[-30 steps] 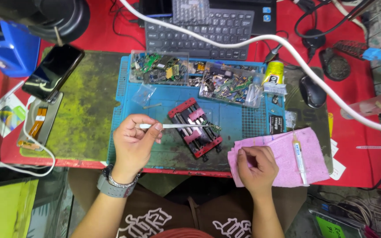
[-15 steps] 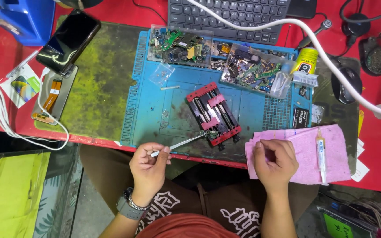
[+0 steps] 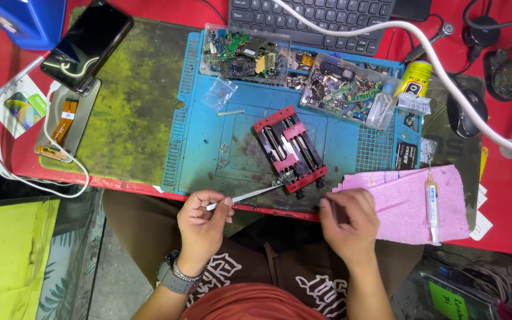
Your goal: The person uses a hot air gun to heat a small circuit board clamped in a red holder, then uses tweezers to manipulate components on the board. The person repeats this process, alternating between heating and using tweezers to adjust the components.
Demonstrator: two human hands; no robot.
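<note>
My left hand (image 3: 204, 222) grips silver tweezers (image 3: 247, 196) at the near edge of the blue work mat (image 3: 208, 148). The tweezer tips hold or touch a small green circuit board (image 3: 285, 177) at the near corner of a red and black board clamp (image 3: 289, 148). My right hand (image 3: 351, 224) is closed on a small dark tool (image 3: 338, 212), resting at the near left corner of a pink cloth (image 3: 401, 201). A syringe of paste (image 3: 432, 204) lies on that cloth.
Clear trays of circuit boards (image 3: 245, 52) and parts (image 3: 342, 89) sit at the mat's far edge, below a keyboard (image 3: 312, 21). A phone (image 3: 87, 44), a flex cable part (image 3: 60, 124), a white hose (image 3: 445, 77), a yellow bottle (image 3: 413, 80) and a mouse (image 3: 463, 112) surround the mat.
My left hand and the tweezers pulled back from over the clamp to the table's near edge, then the tips reached the clamp's near corner. The view shifted closer.
</note>
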